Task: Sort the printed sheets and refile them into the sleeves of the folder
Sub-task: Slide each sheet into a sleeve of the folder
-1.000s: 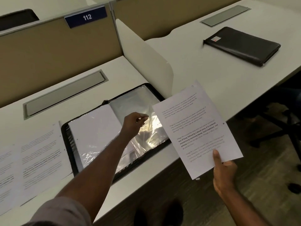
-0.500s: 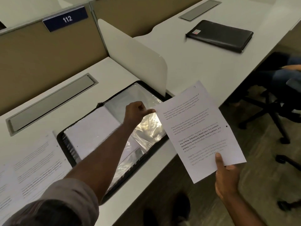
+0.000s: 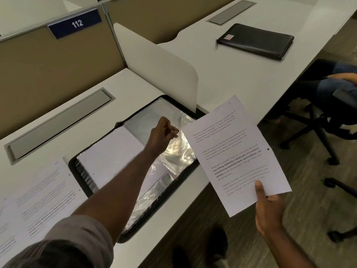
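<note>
An open black folder (image 3: 100, 192) lies on the white desk (image 3: 44, 136), its clear plastic sleeves spread across both halves. A white sheet sits inside the left-hand sleeve (image 3: 110, 151). My left hand (image 3: 162, 133) reaches over the right half and pinches the top edge of a clear sleeve (image 3: 177, 153), lifting it. My right hand (image 3: 267, 207) holds a printed sheet (image 3: 237, 151) by its lower corner, thumb on the text side, out past the desk's front edge. More printed sheets (image 3: 38, 200) lie flat on the desk left of the folder.
A white divider panel (image 3: 154, 68) stands just behind the folder's right corner. A closed black folder (image 3: 257, 40) lies on the neighbouring desk. A seated person's legs (image 3: 336, 88) and an office chair base (image 3: 328, 136) are at the right. Grey cable hatches (image 3: 58, 122) sit in the desks.
My left hand has lifted the clear sleeve's edge a little higher over the folder's right half. The sheet in my right hand has stayed about where it was; the camera has shifted.
</note>
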{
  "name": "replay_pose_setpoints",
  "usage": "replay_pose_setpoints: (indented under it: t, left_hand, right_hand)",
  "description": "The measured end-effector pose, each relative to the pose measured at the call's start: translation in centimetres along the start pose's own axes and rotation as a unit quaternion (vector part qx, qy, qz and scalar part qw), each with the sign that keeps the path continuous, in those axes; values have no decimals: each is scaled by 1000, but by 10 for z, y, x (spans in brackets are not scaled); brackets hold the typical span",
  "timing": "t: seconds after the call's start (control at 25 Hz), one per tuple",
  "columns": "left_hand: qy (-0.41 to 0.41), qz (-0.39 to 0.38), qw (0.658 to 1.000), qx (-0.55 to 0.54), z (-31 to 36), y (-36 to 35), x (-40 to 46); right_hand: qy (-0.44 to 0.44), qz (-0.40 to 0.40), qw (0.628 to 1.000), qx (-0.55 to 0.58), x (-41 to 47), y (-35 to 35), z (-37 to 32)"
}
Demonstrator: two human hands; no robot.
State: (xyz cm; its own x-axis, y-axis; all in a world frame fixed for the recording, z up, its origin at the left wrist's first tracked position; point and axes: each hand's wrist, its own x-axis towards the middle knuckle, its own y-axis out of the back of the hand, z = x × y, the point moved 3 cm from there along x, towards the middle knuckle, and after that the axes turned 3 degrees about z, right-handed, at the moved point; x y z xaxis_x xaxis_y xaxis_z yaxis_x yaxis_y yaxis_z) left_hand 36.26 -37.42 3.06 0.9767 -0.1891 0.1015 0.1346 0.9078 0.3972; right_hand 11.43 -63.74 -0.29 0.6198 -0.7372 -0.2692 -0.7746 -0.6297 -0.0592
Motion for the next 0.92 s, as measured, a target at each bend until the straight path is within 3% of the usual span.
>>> replay_pose_setpoints:
  t: [0.44,0.64,0.92]
  left_hand:
    - [-2,9,999,35,-2,-16,5]
    - [22,-49,997,60,1,-18,11]
    - [17,9,997,72,5,-20,14]
  right_hand:
    - [-2,-5,1000,3,11,3,-1]
    - [-6,3,1000,-3,21,12,-1]
    - [13,-7,1000,12,27,11,-13]
